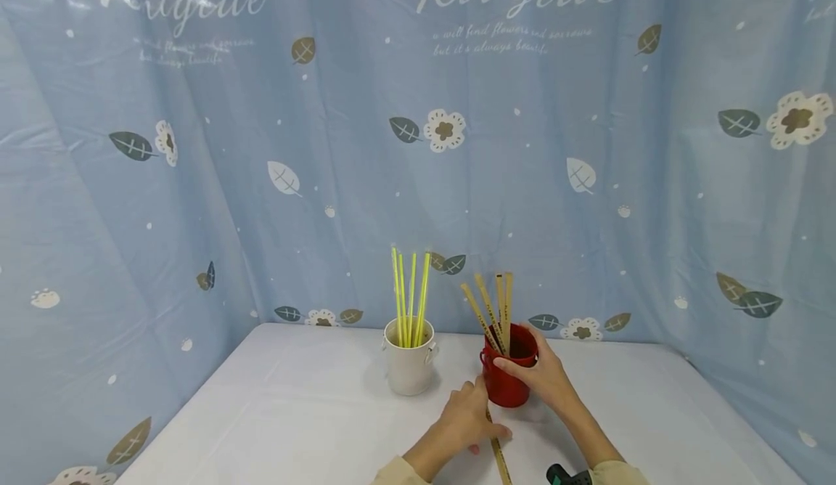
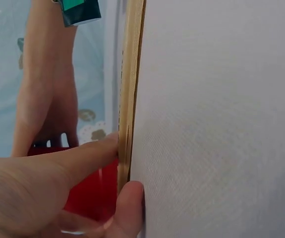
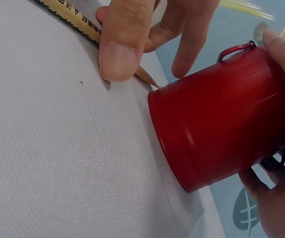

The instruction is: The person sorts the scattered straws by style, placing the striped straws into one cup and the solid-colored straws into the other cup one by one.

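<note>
My right hand (image 1: 547,377) grips a red metal bucket (image 1: 508,389) near its rim, thumb in front and fingers round the far side. Several tan printed sticks (image 1: 485,307) stand leaning inside it. Just left of the bucket, my left hand (image 1: 464,416) pinches a bamboo writing brush (image 1: 499,463) low over the white table. In the left wrist view a finger and the thumb (image 2: 131,203) lie on either side of its handle (image 2: 130,94). Black characters and a pointed brown tip (image 3: 146,78) show in the right wrist view, the tip close to the bucket's base.
A cream bucket (image 1: 410,370) stands to the left of the red one, holding several yellow-green sticks (image 1: 423,296). Behind the table (image 1: 294,412) hangs a blue curtain (image 1: 353,144) with leaf and flower prints. A dark device (image 1: 567,476) sits at the right wrist.
</note>
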Demonstrator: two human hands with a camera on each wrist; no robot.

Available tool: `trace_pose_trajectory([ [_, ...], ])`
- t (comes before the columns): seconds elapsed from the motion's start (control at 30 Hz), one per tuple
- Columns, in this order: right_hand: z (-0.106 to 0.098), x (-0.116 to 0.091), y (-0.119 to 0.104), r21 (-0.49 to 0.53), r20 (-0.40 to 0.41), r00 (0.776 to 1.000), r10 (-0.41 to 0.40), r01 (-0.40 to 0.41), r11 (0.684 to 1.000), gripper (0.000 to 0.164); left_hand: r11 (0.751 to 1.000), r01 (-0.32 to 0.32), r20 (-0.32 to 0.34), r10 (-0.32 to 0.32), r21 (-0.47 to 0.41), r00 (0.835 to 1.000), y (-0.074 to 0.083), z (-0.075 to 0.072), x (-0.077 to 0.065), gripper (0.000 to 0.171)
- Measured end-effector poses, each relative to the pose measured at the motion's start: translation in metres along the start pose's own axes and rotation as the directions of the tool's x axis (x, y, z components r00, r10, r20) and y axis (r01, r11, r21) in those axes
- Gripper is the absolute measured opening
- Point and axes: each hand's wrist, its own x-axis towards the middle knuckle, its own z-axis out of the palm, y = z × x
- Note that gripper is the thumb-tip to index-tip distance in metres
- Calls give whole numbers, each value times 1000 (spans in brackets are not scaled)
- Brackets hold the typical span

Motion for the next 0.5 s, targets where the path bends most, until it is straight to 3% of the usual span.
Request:
trace_pose_trajectory([
  [0.27,1,0,-2,-3,7,1000,19,-19,1000,95,1000,-14,37,15,-25,999,-7,-4,1,47],
  [0.5,-1,0,-3,-9,10,1000,27,-27,1000,95,999,-24,56,27,-46,998,-9,-10,1,38],
])
